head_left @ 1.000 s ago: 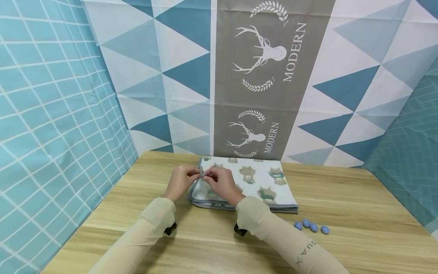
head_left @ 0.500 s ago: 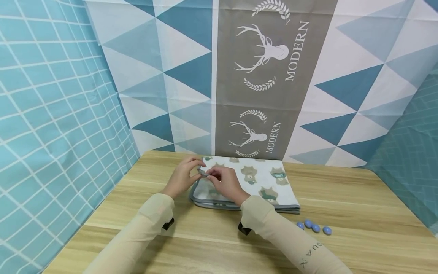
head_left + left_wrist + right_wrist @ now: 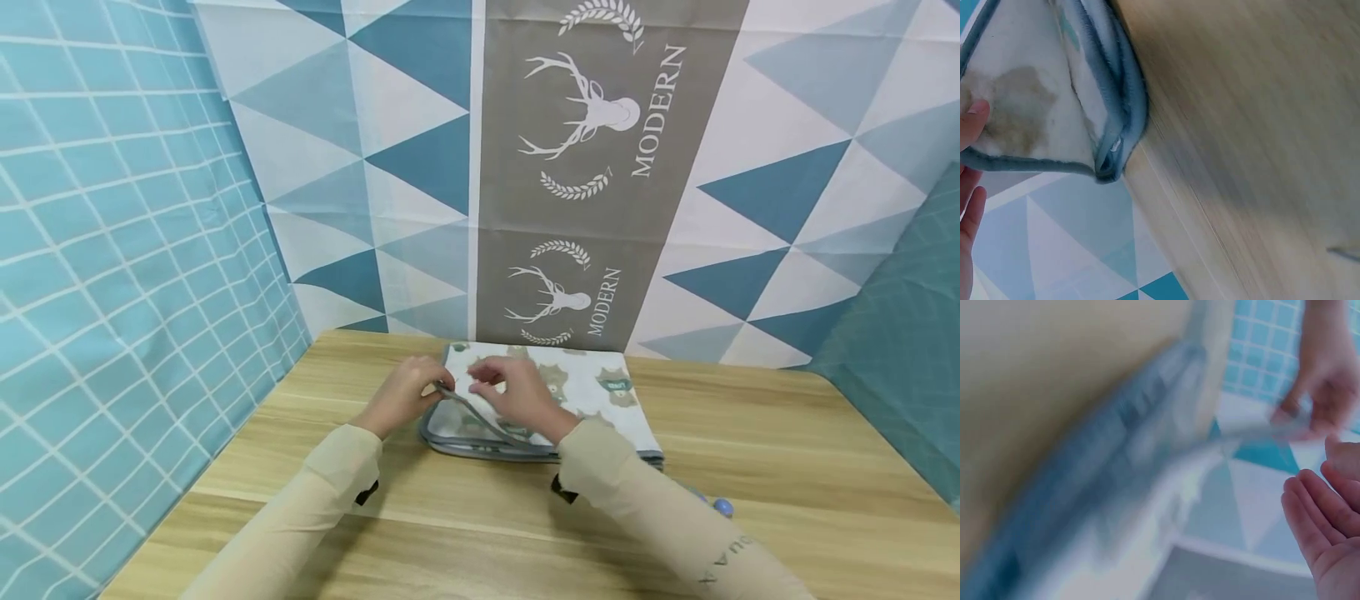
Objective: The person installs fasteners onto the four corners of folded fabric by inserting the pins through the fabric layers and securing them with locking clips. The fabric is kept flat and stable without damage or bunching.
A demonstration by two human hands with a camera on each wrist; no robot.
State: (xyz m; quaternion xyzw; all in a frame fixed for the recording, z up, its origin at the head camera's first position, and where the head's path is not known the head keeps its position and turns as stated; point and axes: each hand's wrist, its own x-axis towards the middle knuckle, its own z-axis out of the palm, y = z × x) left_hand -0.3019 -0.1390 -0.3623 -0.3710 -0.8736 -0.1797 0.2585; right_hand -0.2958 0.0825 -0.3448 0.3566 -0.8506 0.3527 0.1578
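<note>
Pinching the grey-blue edging of the folded blanket (image 3: 570, 392), the left hand (image 3: 401, 400) holds the top layer's corner lifted off the stack; its fingers are curled onto the trim. The right hand (image 3: 521, 398) hovers just beside it over the blanket, fingers loosely bent and parted; the right wrist view shows its palm (image 3: 1335, 531) holding nothing. The blanket lies flat on the wooden table (image 3: 787, 467) directly beneath both hands. A blue bead (image 3: 722, 506) shows beside the right forearm, on the table, near the blanket's edge.
</note>
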